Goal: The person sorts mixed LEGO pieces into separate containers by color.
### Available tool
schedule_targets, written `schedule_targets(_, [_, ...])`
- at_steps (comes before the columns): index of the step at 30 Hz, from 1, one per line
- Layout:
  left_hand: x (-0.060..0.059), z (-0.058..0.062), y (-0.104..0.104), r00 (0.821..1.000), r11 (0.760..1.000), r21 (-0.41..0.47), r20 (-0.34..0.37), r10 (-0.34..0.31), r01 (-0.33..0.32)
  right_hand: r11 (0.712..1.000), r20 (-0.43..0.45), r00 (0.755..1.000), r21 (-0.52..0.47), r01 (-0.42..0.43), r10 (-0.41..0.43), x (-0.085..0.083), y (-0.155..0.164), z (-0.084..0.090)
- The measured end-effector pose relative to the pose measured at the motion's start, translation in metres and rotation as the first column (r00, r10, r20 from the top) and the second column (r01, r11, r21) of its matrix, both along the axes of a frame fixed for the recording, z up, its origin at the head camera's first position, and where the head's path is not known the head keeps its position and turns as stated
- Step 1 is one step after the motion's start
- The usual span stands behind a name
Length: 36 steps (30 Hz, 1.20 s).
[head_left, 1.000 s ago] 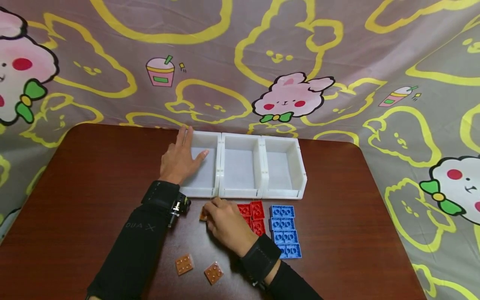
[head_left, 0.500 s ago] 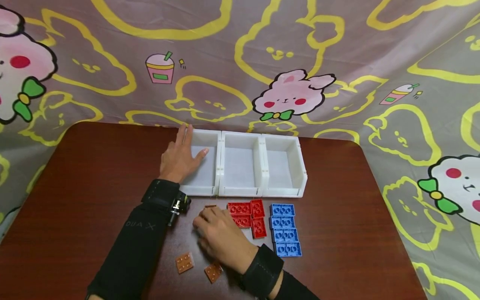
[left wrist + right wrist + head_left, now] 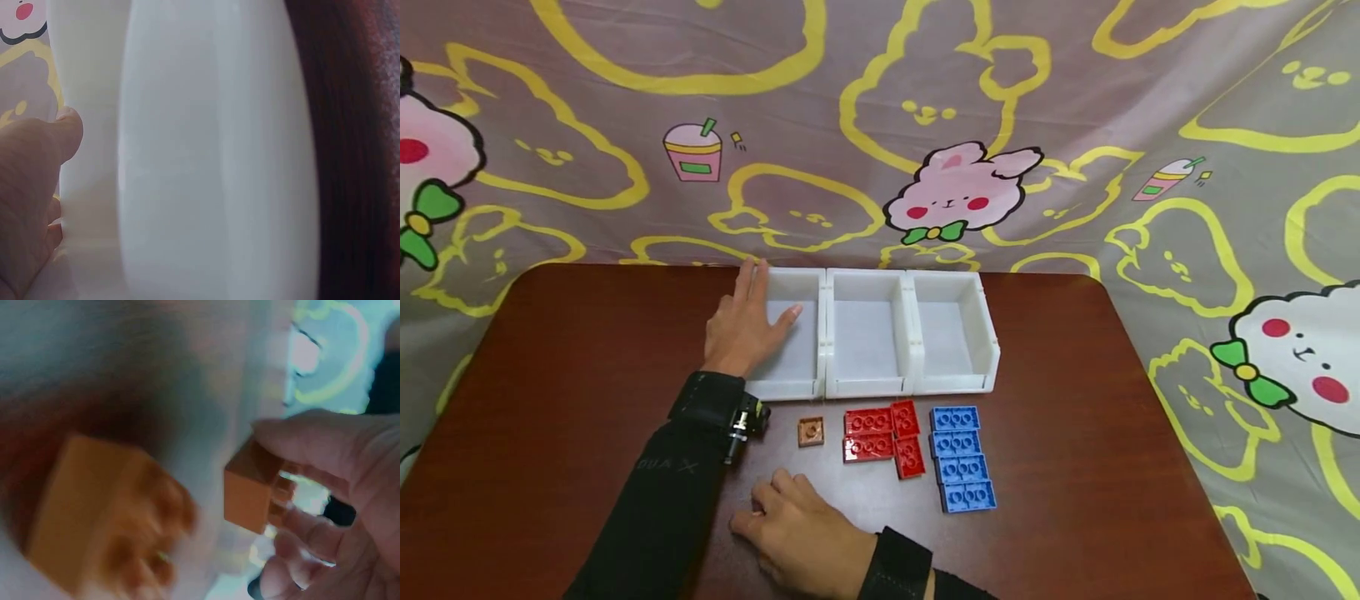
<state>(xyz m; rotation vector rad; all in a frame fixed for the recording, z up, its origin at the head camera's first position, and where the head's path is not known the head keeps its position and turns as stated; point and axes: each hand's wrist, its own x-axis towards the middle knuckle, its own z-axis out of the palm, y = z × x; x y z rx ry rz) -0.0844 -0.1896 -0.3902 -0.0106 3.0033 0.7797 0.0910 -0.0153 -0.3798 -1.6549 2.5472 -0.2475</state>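
- Right hand (image 3: 808, 542): low at the near edge of the table, knuckles up, fingers curled. The right wrist view shows its fingertips (image 3: 294, 440) pinching a small orange brick (image 3: 250, 487); in the head view that brick is hidden under the hand.
- Second orange brick (image 3: 103, 512): blurred and large in the right wrist view, just beside the held one; whether the two touch cannot be told.
- Orange plate (image 3: 810, 431): square, so no long axis; lies flat on the table, on the far side of the right hand and apart from it, just left of the red bricks. The right hand is the nearer of the two hands.
- Red bricks (image 3: 883, 433): a flat cluster to the right of the orange plate, long sides running left to right, except one at the near right corner turned the other way.
- Blue bricks (image 3: 960, 458): a column of four, right of the red ones.
- Left hand (image 3: 741, 329): fingers straight and relaxed, resting on the left wall of the leftmost white bin (image 3: 786, 387), thumb over the rim.
- White bins: three side by side at the far side of the bricks, nothing in them.
- Table (image 3: 1112, 467): dark brown wood.
- Writing: pale letters on the left black sleeve (image 3: 662, 475), roughly "DUA X"; not fully legible.
- Backdrop cloth (image 3: 955, 187): cartoon rabbits and drink cups, no readable text.
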Motion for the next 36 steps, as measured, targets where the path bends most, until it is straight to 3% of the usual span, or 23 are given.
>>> schedule_targets(3, [0.000, 0.000, -0.001, 1.000, 1.000, -0.009, -0.003, 0.003, -0.003, 0.988, 0.072, 0.995, -0.136, 0.078, -0.069, -0.007, 0.007, 0.004])
schedule_targets(7, [0.001, -0.001, -0.001, 1.000, 1.000, -0.010, 0.000, 0.009, -0.009, 0.967, 0.166, 0.977, -0.192, 0.165, -0.134, -0.016, 0.017, 0.006])
schedule_targets(12, [0.000, -0.003, 0.002, 1.000, 1.000, -0.015, 0.000, 0.006, -0.006, 0.955, 0.035, 0.965, -0.137, 0.263, -0.261, -0.019, 0.026, 0.000])
schedule_targets(17, [0.000, -0.002, 0.004, 1.000, 1.000, -0.016, -0.007, 0.009, -0.010, 0.925, -0.121, 0.920, -0.117, 0.361, -0.374, -0.019, 0.032, -0.010])
schedule_targets(24, [0.001, -0.001, 0.004, 1.000, 1.000, -0.020, -0.015, 0.010, -0.011, 0.914, -0.247, 0.880, -0.112, 0.390, -0.406, -0.018, 0.037, -0.020])
schedule_targets(32, [0.003, -0.001, 0.002, 1.000, 1.000, -0.026, -0.017, 0.010, -0.010, 0.900, -0.211, 0.875, -0.121, 0.418, -0.435, -0.020, 0.038, -0.023])
schedule_targets(36, [0.003, 0.000, 0.002, 1.000, 1.000, -0.026, -0.015, 0.014, -0.014, 0.907, -0.116, 0.903, -0.131, 0.400, -0.414, -0.019, 0.041, -0.014])
